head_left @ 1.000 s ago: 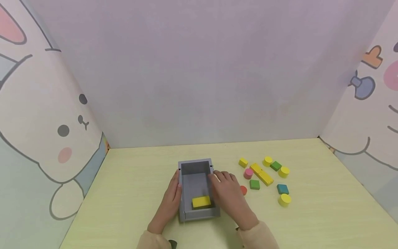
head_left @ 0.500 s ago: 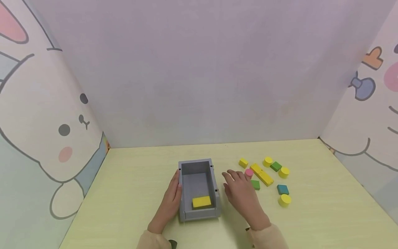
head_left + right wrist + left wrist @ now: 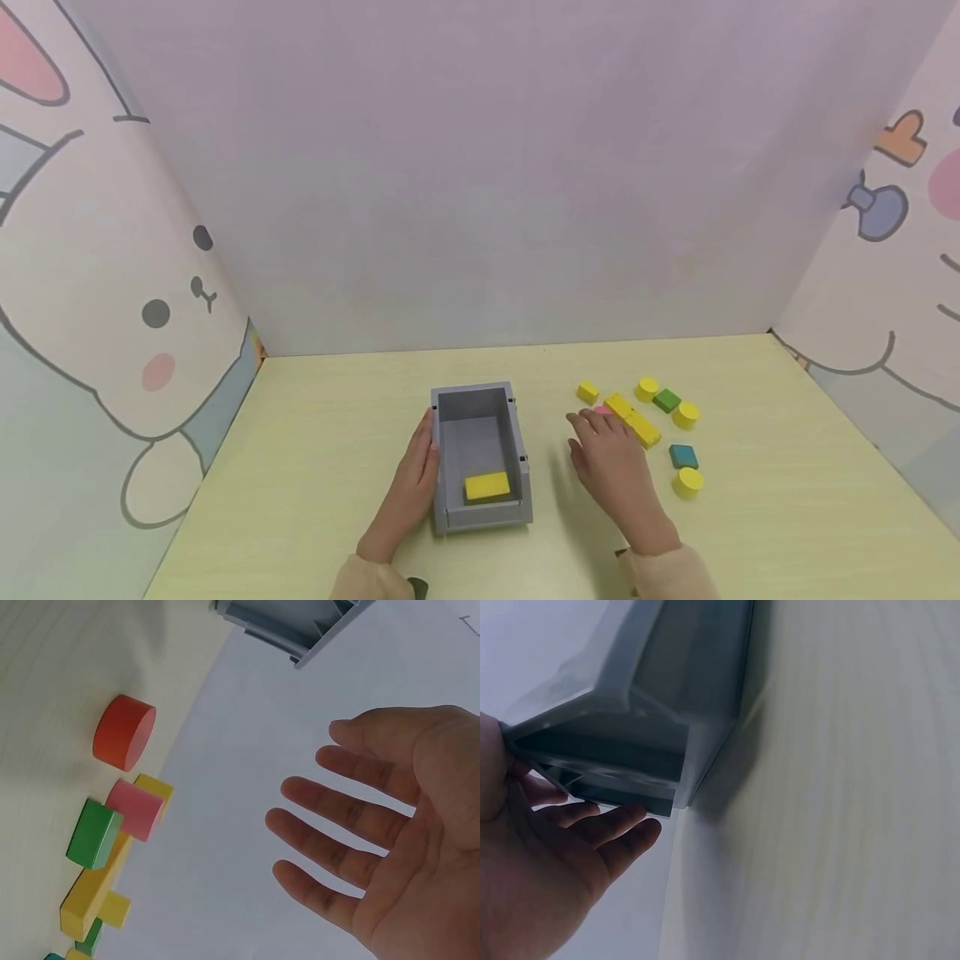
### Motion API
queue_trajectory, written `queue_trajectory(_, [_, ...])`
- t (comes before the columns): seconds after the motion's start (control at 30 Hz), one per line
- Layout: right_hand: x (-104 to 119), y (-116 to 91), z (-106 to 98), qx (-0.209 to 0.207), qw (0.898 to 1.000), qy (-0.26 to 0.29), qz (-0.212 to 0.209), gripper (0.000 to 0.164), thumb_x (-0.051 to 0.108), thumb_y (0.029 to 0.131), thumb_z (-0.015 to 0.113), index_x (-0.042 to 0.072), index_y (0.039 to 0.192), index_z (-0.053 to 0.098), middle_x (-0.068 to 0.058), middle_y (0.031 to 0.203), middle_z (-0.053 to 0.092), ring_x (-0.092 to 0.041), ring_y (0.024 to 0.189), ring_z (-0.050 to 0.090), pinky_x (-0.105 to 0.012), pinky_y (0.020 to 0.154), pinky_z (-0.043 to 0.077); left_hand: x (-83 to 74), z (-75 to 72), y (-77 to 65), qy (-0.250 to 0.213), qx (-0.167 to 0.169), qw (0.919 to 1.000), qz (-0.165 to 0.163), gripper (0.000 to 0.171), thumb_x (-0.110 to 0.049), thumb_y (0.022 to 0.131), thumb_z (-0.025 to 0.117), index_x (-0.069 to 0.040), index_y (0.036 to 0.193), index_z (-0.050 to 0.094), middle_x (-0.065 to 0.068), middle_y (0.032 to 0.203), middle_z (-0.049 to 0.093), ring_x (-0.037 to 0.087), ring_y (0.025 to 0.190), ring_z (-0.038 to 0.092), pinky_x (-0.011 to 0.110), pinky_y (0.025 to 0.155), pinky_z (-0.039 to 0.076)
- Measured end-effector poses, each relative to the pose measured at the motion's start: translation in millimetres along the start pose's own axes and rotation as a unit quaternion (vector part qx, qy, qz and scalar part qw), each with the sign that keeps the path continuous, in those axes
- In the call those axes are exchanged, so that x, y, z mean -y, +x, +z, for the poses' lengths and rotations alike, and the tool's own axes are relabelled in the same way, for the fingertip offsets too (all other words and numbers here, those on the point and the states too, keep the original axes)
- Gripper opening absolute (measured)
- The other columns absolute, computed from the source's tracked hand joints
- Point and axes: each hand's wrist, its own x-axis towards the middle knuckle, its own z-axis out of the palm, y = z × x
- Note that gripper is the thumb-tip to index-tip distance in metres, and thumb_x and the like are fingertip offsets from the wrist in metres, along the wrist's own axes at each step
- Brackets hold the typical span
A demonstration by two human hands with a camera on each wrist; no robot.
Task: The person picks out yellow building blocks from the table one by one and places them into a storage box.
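Head view, right hand (image 3: 611, 458) obscuring pink cylinder (image 3: 603, 410); teal block (image 3: 683, 457)

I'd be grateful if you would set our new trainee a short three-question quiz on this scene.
1. Multiple choice: What colour is the block lying inside the gray box?
a) green
b) yellow
c) teal

2. True or false: The left hand touches the box, while the right hand holds nothing.

3. Short answer: In the right wrist view, which is closer to the box, the red cylinder or the pink cylinder?

Key:
1. b
2. True
3. The red cylinder
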Motion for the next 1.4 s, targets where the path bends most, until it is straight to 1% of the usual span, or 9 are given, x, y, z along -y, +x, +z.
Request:
queue_trajectory(0.17, [-11, -7, 0, -0.007, 1.0, 0.005, 0.016, 0.033, 0.009, 0.072, 0.071, 0.003, 0.104, 0.063, -0.016, 0.102, 0.066, -0.036, 0.092, 0.058, -0.053, 0.07, 0.053, -0.7, 1.6, -0.2, -0.002, 0.004, 1.0, 0.004, 0.049, -0.017, 0.101, 0.029, 0.0, 0.144, 0.014, 0.021, 0.15, 0.018, 0.036, 0.135, 0.017, 0.057, 0.109, 0.02])
queue_trajectory(0.4, [-23, -17, -3, -0.002, 0.999, 0.015, 0.046, 0.028, 0.006, 0.071, 0.071, 0.004, 0.098, 0.063, -0.016, 0.101, 0.067, -0.037, 0.088, 0.057, -0.054, 0.067, 0.052, 2.7, 3.2, -2.7, -0.008, 0.005, 1.0, -0.001, 0.049, -0.019, 0.101, 0.028, -0.002, 0.145, 0.013, 0.017, 0.152, 0.017, 0.031, 0.136, 0.014, 0.057, 0.11, 0.019])
queue_trajectory(0.57, [-32, -20, -8, 0.008, 0.998, 0.008, 0.061, 0.035, 0.006, 0.071, 0.072, 0.0, 0.104, 0.062, -0.019, 0.101, 0.065, -0.039, 0.091, 0.056, -0.055, 0.068, 0.052, 2.3, 2.8, -3.1, -0.004, 0.004, 1.0, -0.005, 0.048, -0.016, 0.101, 0.029, -0.002, 0.145, 0.013, 0.018, 0.152, 0.017, 0.033, 0.136, 0.015, 0.057, 0.11, 0.02])
queue_trajectory(0.67, [-37, -22, -12, 0.001, 0.998, 0.007, 0.063, 0.037, 0.005, 0.071, 0.072, -0.001, 0.106, 0.061, -0.021, 0.1, 0.065, -0.04, 0.089, 0.056, -0.058, 0.067, 0.051, -4.6, 0.6, -2.4, -0.007, 0.003, 0.9999, -0.01, 0.048, -0.01, 0.1, 0.03, 0.0, 0.144, 0.013, 0.02, 0.151, 0.017, 0.035, 0.136, 0.015, 0.058, 0.109, 0.019])
queue_trajectory(0.83, [-47, -24, -15, -0.007, 0.997, 0.005, 0.078, 0.035, 0.004, 0.07, 0.072, 0.0, 0.103, 0.062, -0.021, 0.097, 0.065, -0.041, 0.086, 0.056, -0.059, 0.063, 0.051, -29.6, -8.7, -2.4, -0.021, 0.005, 0.9997, -0.014, 0.047, -0.003, 0.098, 0.032, 0.006, 0.142, 0.016, 0.026, 0.149, 0.019, 0.039, 0.135, 0.016, 0.059, 0.109, 0.019])
queue_trajectory(0.93, [-54, -26, -15, -0.01, 0.997, -0.002, 0.079, 0.035, 0.005, 0.069, 0.072, -0.001, 0.101, 0.062, -0.021, 0.095, 0.066, -0.041, 0.083, 0.057, -0.058, 0.06, 0.051, -37.4, -11.9, -2.2, -0.023, 0.005, 0.9996, -0.015, 0.047, -0.003, 0.098, 0.032, 0.007, 0.141, 0.016, 0.028, 0.148, 0.019, 0.04, 0.134, 0.016, 0.059, 0.109, 0.019])
queue_trajectory(1.03, [-61, -29, -15, -0.008, 0.997, -0.007, 0.082, 0.034, 0.005, 0.069, 0.072, -0.002, 0.1, 0.062, -0.022, 0.095, 0.066, -0.043, 0.082, 0.057, -0.058, 0.059, 0.051, -34.1, -10.7, -1.3, -0.024, 0.003, 0.9996, -0.014, 0.047, -0.003, 0.098, 0.032, 0.008, 0.141, 0.016, 0.028, 0.148, 0.019, 0.04, 0.134, 0.016, 0.059, 0.109, 0.018])
queue_trajectory(1.27, [-74, -35, -18, 0.021, 0.994, -0.005, 0.106, 0.033, 0.005, 0.069, 0.071, -0.003, 0.1, 0.062, -0.025, 0.095, 0.065, -0.046, 0.082, 0.056, -0.06, 0.058, 0.05, -4.0, -0.7, 0.3, -0.006, 0.0, 0.9999, -0.009, 0.048, -0.011, 0.1, 0.029, 0.0, 0.144, 0.013, 0.022, 0.151, 0.017, 0.035, 0.135, 0.015, 0.058, 0.11, 0.018])
queue_trajectory(1.4, [-79, -39, -19, 0.039, 0.993, -0.006, 0.116, 0.033, 0.006, 0.071, 0.07, -0.004, 0.101, 0.061, -0.027, 0.095, 0.064, -0.048, 0.08, 0.055, -0.06, 0.056, 0.05, 0.7, 0.3, -0.4, -0.006, 0.001, 1.0, -0.002, 0.048, -0.017, 0.101, 0.027, -0.003, 0.145, 0.012, 0.019, 0.151, 0.017, 0.034, 0.136, 0.015, 0.057, 0.11, 0.019])
